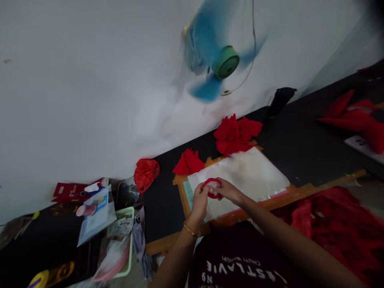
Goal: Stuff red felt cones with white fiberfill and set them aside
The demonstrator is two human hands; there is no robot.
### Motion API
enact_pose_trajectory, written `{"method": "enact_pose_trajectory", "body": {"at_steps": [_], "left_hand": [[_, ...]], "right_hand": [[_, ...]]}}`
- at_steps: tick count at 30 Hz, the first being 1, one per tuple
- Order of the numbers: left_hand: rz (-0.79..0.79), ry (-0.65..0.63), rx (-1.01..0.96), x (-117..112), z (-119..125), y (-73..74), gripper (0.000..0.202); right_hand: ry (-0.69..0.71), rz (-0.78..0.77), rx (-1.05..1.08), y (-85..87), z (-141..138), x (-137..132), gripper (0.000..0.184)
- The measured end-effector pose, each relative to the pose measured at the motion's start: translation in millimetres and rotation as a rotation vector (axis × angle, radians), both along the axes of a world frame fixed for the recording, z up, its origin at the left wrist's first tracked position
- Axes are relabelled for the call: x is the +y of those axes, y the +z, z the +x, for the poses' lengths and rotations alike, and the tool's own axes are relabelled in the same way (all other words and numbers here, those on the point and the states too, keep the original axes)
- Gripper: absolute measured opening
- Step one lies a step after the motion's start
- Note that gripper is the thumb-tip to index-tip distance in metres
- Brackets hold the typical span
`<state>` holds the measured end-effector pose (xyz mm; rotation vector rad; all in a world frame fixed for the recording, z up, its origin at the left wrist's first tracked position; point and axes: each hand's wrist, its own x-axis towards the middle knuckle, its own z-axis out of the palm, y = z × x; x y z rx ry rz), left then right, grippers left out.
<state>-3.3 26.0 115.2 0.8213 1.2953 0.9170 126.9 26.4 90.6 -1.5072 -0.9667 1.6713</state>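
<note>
Between both hands is a small round red cloth piece (212, 195) with white fluffy material showing in its middle. My left hand (200, 199) grips its left edge, thumb and fingers closed, with a gold bangle on the wrist. Closed on its right side is my right hand (229, 191), the fingertips partly hidden by the piece. Both hands hover over or rest near a white sheet (255, 174) taped to the black table; I cannot tell whether they touch it. Behind the sheet lie a red cloth heap (235, 134) and a smaller red cloth pile (189, 162).
A blue fan (225, 62) spins on the wall. A red plastic bag (146, 174) sits at the table's left end, beside a pale green basket (132, 240). A black cylinder (280, 102) stands at the back. Red material (339, 228) fills the lower right.
</note>
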Motion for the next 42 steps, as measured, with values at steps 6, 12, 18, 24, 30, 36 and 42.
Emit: {"method": "enact_pose_trajectory", "body": {"at_steps": [6,12,18,24,30,36,42], "left_hand": [[0.103,-0.069,0.492,3,-9,-13.9,0.019],[0.041,-0.124,0.528,5,-11,-25.7,0.018],[0.025,-0.215,0.568,10,-15,-27.0,0.031],[0.110,-0.401,0.720,3,-27,-12.1,0.044],[0.341,-0.478,0.731,6,-22,5.6,0.033],[0.212,-0.172,0.640,22,-24,0.6,0.014],[0.195,-0.095,0.407,14,-9,-4.7,0.014]], "right_hand": [[-0.040,0.132,-0.376,-2.5,-2,1,0.016],[0.004,0.075,-0.186,-5.2,-7,-4,0.026],[0.030,0.072,-0.471,-5.5,-1,-1,0.019],[0.209,0.064,-0.761,-0.8,6,0,0.019],[0.411,0.256,-0.808,8.0,4,-4,0.023],[0.040,0.471,-0.545,7.5,8,-12,0.050],[0.033,0.321,-0.596,9.5,9,-9,0.036]]}}
